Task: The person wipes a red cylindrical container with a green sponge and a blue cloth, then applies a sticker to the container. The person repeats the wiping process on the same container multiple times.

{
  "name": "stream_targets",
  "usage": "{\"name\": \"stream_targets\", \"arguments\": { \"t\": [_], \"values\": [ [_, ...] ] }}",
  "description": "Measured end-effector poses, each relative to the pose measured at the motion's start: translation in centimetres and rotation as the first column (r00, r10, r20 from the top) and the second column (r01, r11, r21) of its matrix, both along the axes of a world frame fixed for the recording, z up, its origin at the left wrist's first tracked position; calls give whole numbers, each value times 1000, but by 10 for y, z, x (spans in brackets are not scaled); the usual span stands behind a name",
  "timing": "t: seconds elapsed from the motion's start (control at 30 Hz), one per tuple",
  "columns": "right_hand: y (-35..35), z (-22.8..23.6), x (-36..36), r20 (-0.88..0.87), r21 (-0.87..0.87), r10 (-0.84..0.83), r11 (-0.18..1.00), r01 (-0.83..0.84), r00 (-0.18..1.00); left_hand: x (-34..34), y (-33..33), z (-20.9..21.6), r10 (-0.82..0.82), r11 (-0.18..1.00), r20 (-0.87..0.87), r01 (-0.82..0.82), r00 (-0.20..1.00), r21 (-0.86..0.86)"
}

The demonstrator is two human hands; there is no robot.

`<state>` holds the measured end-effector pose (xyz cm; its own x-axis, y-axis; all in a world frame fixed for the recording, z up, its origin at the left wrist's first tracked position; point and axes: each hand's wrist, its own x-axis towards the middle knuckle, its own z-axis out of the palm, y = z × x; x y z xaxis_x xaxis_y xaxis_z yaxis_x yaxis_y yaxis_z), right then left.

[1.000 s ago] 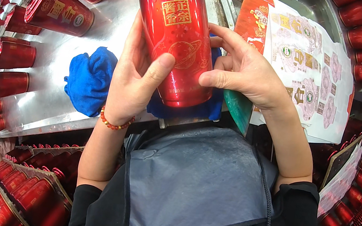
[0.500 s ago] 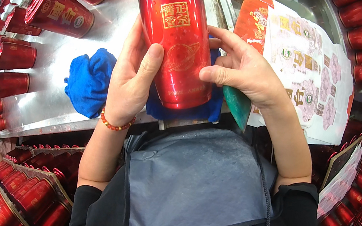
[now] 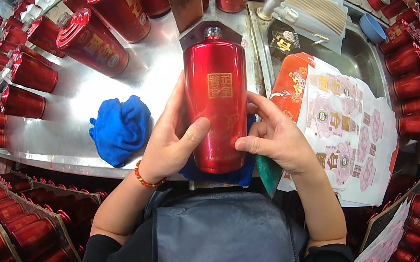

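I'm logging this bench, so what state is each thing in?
Red bottle: held between both hands, neck pointing away
Left hand: curled round its left side
Right hand: thumb against its right side
Loose blue cloth: crumpled on metal table
Printed sheets: overlapping
Bottles at left: standing
Blue bowl: contents unclear

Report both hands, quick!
Left hand: holding the red bottle by its left side, thumb across the front.
Right hand: holding its right side, thumb at the edge.

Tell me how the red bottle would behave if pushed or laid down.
The red bottle may feel slippery, given its glossy surface. Laid on its side, it could well roll, since its body looks rounded. Its weight is hard to judge, as the red finish hides any contents.
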<state>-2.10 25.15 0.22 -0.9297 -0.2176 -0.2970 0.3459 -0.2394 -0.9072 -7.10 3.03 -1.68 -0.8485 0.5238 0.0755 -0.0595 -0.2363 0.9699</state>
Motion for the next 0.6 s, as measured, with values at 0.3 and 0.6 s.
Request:
{"name": "stream_targets", "arguments": {
  "t": [0.3, 0.6],
  "values": [
    [1, 8, -1, 42, 28, 22, 999, -23, 999, 2, -1, 1, 23, 999, 1, -23, 1000, -32],
    [-7, 5, 3, -13, 44, -5, 999, 6, 1000, -16, 16, 24, 172, 985, 33, -171, 985, -25]
  ]
}}
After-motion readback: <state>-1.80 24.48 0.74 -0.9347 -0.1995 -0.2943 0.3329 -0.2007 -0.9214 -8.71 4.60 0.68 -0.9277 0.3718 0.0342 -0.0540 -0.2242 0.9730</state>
